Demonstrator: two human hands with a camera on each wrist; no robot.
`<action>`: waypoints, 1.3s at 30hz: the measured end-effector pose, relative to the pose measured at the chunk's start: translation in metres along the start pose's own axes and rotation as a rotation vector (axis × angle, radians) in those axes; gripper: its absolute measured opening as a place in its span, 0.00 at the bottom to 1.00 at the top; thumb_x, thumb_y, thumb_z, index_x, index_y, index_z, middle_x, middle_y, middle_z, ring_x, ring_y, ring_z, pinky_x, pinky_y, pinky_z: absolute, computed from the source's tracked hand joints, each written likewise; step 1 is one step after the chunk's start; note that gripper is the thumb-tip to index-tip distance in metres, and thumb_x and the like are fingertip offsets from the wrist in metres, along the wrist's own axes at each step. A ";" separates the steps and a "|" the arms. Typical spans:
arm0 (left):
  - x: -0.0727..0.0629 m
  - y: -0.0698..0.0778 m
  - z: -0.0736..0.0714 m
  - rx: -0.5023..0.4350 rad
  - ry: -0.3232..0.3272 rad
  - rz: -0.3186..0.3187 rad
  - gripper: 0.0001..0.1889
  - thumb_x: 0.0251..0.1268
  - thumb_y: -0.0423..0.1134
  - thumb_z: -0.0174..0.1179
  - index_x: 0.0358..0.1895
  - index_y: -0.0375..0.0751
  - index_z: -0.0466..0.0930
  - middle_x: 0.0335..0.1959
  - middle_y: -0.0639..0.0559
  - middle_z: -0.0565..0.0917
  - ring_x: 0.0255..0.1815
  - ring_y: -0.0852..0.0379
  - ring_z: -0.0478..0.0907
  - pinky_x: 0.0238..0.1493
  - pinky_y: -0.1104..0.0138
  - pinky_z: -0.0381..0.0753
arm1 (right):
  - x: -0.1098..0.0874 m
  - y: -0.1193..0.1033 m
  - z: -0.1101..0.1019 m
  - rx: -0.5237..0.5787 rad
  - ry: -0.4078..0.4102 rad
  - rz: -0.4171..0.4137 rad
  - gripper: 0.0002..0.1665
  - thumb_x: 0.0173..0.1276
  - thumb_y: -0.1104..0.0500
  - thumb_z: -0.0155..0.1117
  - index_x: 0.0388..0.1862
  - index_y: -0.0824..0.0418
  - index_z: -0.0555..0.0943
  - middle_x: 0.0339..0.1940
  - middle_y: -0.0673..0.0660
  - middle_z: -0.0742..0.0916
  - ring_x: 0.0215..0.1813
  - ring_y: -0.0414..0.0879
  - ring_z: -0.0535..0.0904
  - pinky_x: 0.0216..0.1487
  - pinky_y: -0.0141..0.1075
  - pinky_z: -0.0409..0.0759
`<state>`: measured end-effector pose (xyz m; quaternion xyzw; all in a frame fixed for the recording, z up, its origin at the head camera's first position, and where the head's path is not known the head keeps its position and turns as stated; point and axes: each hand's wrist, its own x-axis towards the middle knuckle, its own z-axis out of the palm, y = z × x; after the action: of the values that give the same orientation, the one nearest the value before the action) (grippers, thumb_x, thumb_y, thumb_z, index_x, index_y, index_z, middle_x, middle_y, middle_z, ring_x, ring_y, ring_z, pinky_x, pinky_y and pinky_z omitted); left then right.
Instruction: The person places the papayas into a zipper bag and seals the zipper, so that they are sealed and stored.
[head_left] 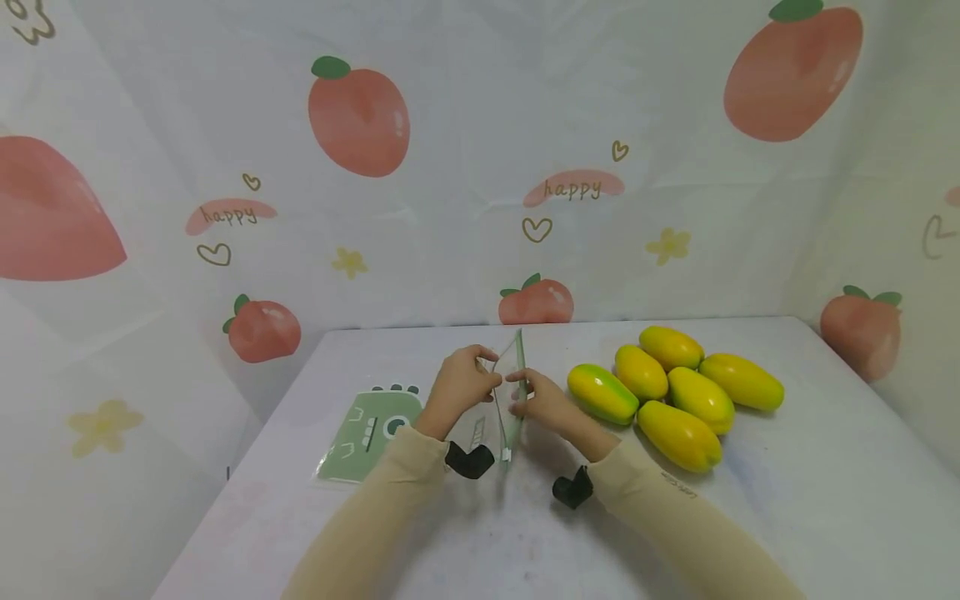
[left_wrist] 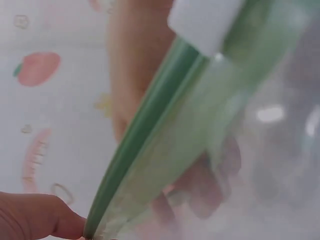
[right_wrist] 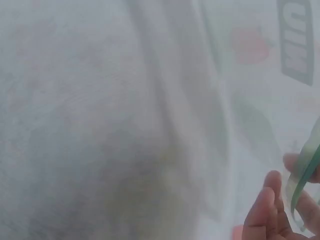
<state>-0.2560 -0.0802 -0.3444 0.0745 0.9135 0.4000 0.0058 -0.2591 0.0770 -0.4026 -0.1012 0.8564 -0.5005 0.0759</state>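
Note:
A clear zip bag (head_left: 508, 400) with a green zip strip stands upright between my hands in the head view, its mouth edges spread apart. My left hand (head_left: 463, 385) pinches the bag's left edge; in the left wrist view its thumb (left_wrist: 45, 215) presses at the end of the green strip. My right hand (head_left: 551, 404) holds the strip side, fingers at the edge and partly seen through the plastic. A white slider (left_wrist: 202, 22) sits on the strip. In the right wrist view, fingers (right_wrist: 267, 207) show beside the green edge, while blurred plastic fills much of the frame.
A flat green bag (head_left: 352, 454) with a cartoon monster face lies on the white table (head_left: 480, 550), left of my left hand. Several yellow-green oblong fruits (head_left: 678, 435) lie grouped to the right. A fruit-print cloth (head_left: 450, 233) hangs behind the table.

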 end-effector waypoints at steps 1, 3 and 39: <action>-0.002 0.001 -0.004 -0.002 0.010 0.007 0.19 0.56 0.33 0.60 0.53 0.37 0.80 0.24 0.49 0.84 0.19 0.57 0.83 0.23 0.69 0.76 | -0.001 -0.003 -0.002 0.017 0.005 -0.005 0.27 0.61 0.68 0.64 0.60 0.65 0.74 0.44 0.62 0.82 0.41 0.51 0.77 0.40 0.38 0.78; -0.006 0.004 -0.013 -0.011 0.029 0.013 0.19 0.56 0.33 0.60 0.54 0.40 0.80 0.24 0.49 0.83 0.19 0.57 0.83 0.22 0.68 0.77 | -0.005 -0.009 -0.007 0.045 0.012 -0.015 0.27 0.62 0.69 0.63 0.62 0.65 0.73 0.45 0.64 0.82 0.42 0.51 0.78 0.41 0.38 0.80; -0.013 0.005 -0.030 0.332 0.117 0.049 0.08 0.53 0.30 0.61 0.33 0.44 0.89 0.25 0.54 0.85 0.20 0.59 0.73 0.22 0.69 0.69 | -0.023 -0.008 -0.012 0.099 0.009 0.004 0.37 0.62 0.72 0.60 0.71 0.59 0.66 0.58 0.67 0.77 0.33 0.46 0.80 0.37 0.37 0.85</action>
<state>-0.2450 -0.1002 -0.3206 0.0734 0.9636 0.2475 -0.0697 -0.2390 0.0894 -0.3891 -0.0936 0.8311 -0.5426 0.0780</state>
